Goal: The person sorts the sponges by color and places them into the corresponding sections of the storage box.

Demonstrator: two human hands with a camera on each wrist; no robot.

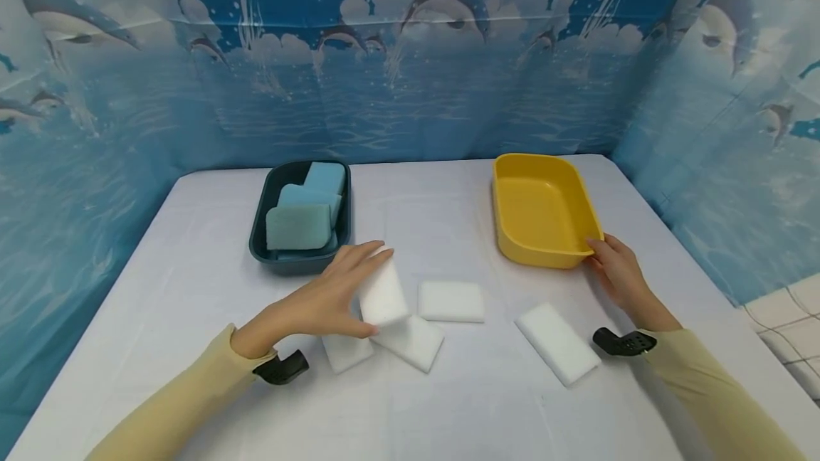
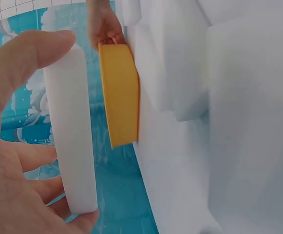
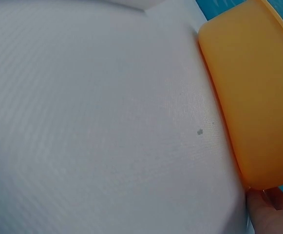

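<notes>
My left hand (image 1: pixel 333 290) holds a white sponge block (image 1: pixel 383 295) between thumb and fingers, above other white sponges. In the left wrist view, the held sponge (image 2: pixel 73 131) spans from thumb tip to little finger, clear of the table. Beneath it, a white sponge (image 1: pixel 412 343) overlaps another white sponge (image 1: pixel 346 353). My right hand (image 1: pixel 620 272) grips the near right corner of a yellow bin (image 1: pixel 544 258) standing on the table. The right wrist view shows the thumb (image 3: pixel 273 217) against the bin's lower corner; the other fingers are mostly hidden.
A dark teal bin (image 1: pixel 301 265) at the back left holds several blue sponges (image 1: pixel 297 226). One white sponge (image 1: pixel 451 301) lies mid-table, and another (image 1: pixel 557 343) lies in front of the yellow bin. A dolphin-print curtain (image 1: pixel 397 105) hangs behind the white table (image 1: pixel 448 411).
</notes>
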